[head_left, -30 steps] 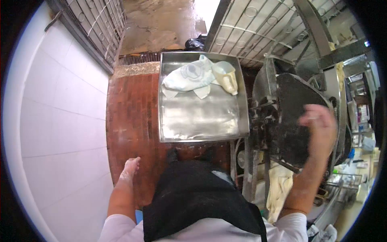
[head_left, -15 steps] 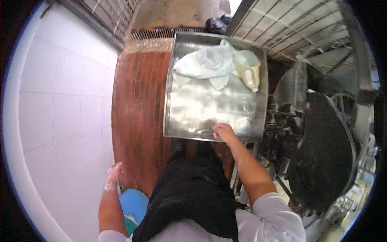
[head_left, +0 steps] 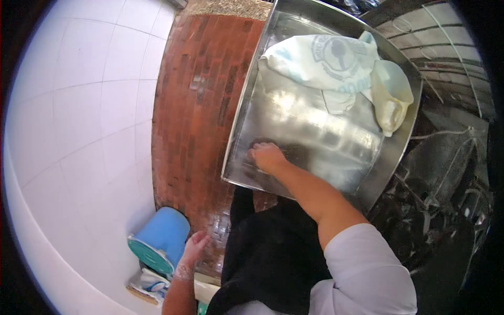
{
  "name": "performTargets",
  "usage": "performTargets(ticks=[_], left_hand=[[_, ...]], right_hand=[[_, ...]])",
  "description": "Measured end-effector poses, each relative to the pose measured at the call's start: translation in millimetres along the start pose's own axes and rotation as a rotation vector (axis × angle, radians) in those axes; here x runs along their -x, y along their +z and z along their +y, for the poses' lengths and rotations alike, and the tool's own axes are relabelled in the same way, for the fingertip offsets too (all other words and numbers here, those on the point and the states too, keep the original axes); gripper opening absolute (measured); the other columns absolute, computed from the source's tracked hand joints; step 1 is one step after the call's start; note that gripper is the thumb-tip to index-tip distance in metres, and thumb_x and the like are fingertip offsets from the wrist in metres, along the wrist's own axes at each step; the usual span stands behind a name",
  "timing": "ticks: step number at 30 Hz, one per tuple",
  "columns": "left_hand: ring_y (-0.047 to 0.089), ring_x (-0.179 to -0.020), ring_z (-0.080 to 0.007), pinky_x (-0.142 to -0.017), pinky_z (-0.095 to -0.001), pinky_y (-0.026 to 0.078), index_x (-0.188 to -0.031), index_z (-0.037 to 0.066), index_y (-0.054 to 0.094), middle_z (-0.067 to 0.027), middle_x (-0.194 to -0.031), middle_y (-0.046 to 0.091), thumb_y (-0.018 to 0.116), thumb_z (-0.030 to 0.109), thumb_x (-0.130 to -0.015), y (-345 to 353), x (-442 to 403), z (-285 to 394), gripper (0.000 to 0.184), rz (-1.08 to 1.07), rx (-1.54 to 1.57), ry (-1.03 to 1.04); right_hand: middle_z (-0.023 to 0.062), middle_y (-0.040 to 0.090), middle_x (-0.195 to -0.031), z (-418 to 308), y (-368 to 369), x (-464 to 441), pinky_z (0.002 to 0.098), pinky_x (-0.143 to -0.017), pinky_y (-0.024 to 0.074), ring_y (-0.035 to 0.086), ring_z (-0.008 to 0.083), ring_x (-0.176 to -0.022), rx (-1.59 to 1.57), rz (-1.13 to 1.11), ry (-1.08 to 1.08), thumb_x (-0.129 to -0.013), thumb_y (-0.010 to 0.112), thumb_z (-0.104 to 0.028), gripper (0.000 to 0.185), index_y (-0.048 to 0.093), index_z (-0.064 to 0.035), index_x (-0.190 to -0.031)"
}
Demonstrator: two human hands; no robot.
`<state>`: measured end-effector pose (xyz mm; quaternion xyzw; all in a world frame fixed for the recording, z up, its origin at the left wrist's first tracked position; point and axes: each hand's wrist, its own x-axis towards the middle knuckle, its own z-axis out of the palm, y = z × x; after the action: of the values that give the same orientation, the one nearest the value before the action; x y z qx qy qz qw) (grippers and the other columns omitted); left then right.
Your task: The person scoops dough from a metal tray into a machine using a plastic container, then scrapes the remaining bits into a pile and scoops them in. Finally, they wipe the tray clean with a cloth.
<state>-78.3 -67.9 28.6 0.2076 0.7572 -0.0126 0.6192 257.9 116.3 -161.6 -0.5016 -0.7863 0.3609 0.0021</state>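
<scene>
A large stainless steel tub (head_left: pixel 236 118) with raised walls stands in front of me. My right hand (head_left: pixel 268 157) hangs over its near left part, fingers curled and closed; whatever they hold, if anything, is hidden under the hand. At the tub's far side lies a crumpled white sack (head_left: pixel 294 60) with a round printed emblem. Beside it a translucent, yellowish plastic jug (head_left: pixel 396 92) lies tipped. My left hand (head_left: pixel 197 244), whitish on the wrist, hangs low at my left with loosely bent fingers apart, touching nothing visible. It is nearest to a blue bucket (head_left: pixel 170 228).
White tiled wall (head_left: pixel 89 115) runs along the left of a red brick floor (head_left: pixel 197 105). A cardboard-edged bundle (head_left: pixel 147 286) lies below the bucket. Dark machinery (head_left: pixel 446 210) and a metal grille (head_left: pixel 446 47) flank the tub on the right.
The tub looks nearer and sits further right and tilted in view. My right hand has shifted left over the tub's floor. My left hand has moved inward, and the bucket shows fully.
</scene>
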Motion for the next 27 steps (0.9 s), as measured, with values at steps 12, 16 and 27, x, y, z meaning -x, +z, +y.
performTargets(ticks=[12, 16, 27], left_hand=[[0.06, -0.091, -0.016, -0.076, -0.03, 0.048, -0.124, -0.004, 0.052, -0.009, -0.107, 0.063, 0.067, 0.025, -0.085, -48, -11, -20, 0.05, 0.076, -0.043, -0.115], [0.06, -0.087, -0.0147, -0.075, -0.0276, 0.049, -0.118, -0.004, 0.057, -0.0092, -0.103, 0.064, 0.069, 0.02, -0.084, -63, -21, 8, 0.044, 0.096, -0.018, 0.005], [0.061, -0.074, -0.0213, -0.068, -0.0347, 0.051, -0.107, -0.003, 0.064, -0.0098, -0.087, 0.065, 0.067, 0.034, -0.083, -79, -53, 176, 0.044, -0.422, -0.389, 0.239]], right_hand=[[0.0097, 0.063, -0.089, -28, 30, -29, 0.0399, -0.073, 0.048, 0.06, 0.0278, -0.088, 0.15, 0.037, 0.125, -0.087, 0.049, -0.017, 0.019, 0.065, -0.0067, -0.085], [0.0118, 0.063, -0.085, -43, 25, 8, 0.0429, -0.072, 0.0491, 0.062, 0.0305, -0.084, 0.016, 0.202, 0.37, -0.085, 0.05, -0.014, 0.016, 0.064, -0.0073, -0.084], [0.0084, 0.058, -0.081, -232, -269, 369, 0.0304, -0.072, 0.0462, 0.057, 0.0172, -0.077, -0.614, 1.217, 0.729, -0.088, 0.059, -0.013, 0.008, 0.058, -0.0053, -0.09]])
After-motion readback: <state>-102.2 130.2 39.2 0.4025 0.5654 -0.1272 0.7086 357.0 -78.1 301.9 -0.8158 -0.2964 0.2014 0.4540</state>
